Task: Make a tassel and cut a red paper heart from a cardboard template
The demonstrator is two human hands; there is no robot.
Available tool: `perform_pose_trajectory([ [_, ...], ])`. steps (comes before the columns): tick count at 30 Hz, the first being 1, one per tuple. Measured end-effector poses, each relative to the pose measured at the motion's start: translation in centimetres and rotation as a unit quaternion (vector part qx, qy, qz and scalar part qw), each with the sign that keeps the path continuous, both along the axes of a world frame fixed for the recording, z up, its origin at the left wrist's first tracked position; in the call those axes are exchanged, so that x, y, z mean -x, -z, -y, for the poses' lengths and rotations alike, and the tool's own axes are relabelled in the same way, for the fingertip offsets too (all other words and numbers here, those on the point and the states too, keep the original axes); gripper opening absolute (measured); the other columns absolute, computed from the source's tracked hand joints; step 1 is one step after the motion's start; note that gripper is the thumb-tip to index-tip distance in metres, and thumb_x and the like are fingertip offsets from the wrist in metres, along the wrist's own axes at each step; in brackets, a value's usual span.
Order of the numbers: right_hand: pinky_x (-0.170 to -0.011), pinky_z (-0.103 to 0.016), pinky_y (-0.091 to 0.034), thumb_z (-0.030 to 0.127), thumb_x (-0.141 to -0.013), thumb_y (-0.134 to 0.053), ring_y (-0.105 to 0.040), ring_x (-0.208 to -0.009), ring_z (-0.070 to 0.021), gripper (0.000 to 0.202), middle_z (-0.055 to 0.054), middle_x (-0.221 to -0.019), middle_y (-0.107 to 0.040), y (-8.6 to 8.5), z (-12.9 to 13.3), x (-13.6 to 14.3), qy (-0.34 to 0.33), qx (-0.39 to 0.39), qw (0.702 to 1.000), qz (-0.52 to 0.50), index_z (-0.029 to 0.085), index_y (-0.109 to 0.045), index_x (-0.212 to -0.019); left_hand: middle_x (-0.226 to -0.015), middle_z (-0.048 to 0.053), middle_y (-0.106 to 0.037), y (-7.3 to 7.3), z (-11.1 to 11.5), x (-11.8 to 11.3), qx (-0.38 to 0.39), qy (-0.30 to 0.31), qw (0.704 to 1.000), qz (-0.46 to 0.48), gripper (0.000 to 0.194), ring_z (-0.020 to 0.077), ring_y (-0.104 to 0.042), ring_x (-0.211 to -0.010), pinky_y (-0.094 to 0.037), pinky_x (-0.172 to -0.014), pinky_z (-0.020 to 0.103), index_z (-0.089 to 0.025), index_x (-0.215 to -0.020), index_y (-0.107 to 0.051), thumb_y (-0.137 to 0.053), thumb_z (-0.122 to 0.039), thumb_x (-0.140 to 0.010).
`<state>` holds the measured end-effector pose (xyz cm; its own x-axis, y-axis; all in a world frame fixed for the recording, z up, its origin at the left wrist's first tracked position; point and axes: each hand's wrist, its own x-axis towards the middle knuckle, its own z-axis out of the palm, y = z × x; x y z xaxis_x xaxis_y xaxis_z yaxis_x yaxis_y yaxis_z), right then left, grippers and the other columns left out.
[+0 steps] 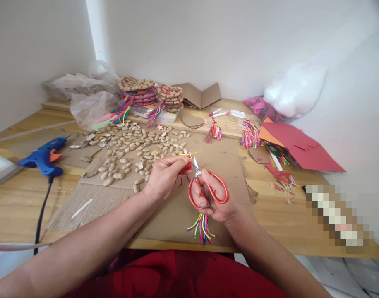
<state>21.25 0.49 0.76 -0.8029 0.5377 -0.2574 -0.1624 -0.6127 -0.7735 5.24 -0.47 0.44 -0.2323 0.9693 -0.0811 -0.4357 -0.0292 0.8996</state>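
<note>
My left hand (164, 176) pinches a small red piece (186, 167) with red and yellow strands coming off it. My right hand (216, 196) has its fingers through the red handles of the scissors (224, 188). The scissors' blades point up and to the left, parted a little, right beside my left fingertips and the strands. Just below my right hand a multicoloured cord tassel (202, 229) lies on the cardboard sheet (229, 165); its upper end is hidden.
Loose peanuts (118, 176) spread across the left of the cardboard. A blue glue gun (45, 156) lies at the far left. Stacked peanut pieces (140, 95) stand at the back; tassels (250, 133) and red sheets (304, 145) lie to the right.
</note>
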Motion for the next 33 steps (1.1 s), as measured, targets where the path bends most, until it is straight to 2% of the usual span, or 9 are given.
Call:
perform_pose_trajectory([
  [9,-0.033,-0.017,-0.017,0.068,-0.088,-0.057,-0.026,-0.037,-0.0047,0.052,0.006,-0.048,-0.045,0.1,0.0,0.0,0.003,0.0,1.0,0.011,0.019,-0.051,-0.07,-0.077,0.005,-0.072,0.0,0.0,0.1,0.004,0.003,1.0,-0.003,0.023,0.013,-0.064,-0.07,-0.058,-0.069,0.025,-0.015,-0.073,-0.081,-0.083,-0.037,-0.069],
  [17,-0.035,-0.018,-0.018,0.067,-0.085,-0.061,-0.032,-0.038,-0.0046,0.051,0.006,-0.05,-0.047,0.7,0.3,0.3,0.049,-0.068,0.994,0.07,0.018,-0.052,-0.071,-0.073,0.003,-0.073,0.6,-0.1,0.1,-0.013,-0.002,1.0,-0.011,0.016,0.0114,-0.063,-0.063,-0.057,-0.065,0.025,-0.018,-0.074,-0.081,-0.081,-0.034,-0.072],
  [21,-0.035,-0.018,-0.019,0.068,-0.087,-0.059,-0.03,-0.038,-0.0043,0.052,0.006,-0.05,-0.048,0.9,0.5,0.5,0.067,-0.098,0.99,0.078,0.019,-0.051,-0.07,-0.071,0.003,-0.072,0.5,-0.1,0.2,-0.018,-0.004,1.0,-0.014,0.015,0.0109,-0.063,-0.061,-0.057,-0.064,0.025,-0.018,-0.074,-0.081,-0.08,-0.033,-0.074],
  [33,-0.04,-0.019,-0.022,0.072,-0.08,-0.066,-0.037,-0.043,-0.0046,0.057,0.007,-0.055,-0.043,0.9,1.1,1.1,0.116,-0.116,0.98,0.109,0.019,-0.049,-0.07,-0.07,0.002,-0.067,0.0,0.1,0.0,-0.003,0.004,1.0,0.002,0.021,0.0095,-0.06,-0.062,-0.055,-0.063,0.021,-0.016,-0.069,-0.079,-0.083,-0.036,-0.072],
])
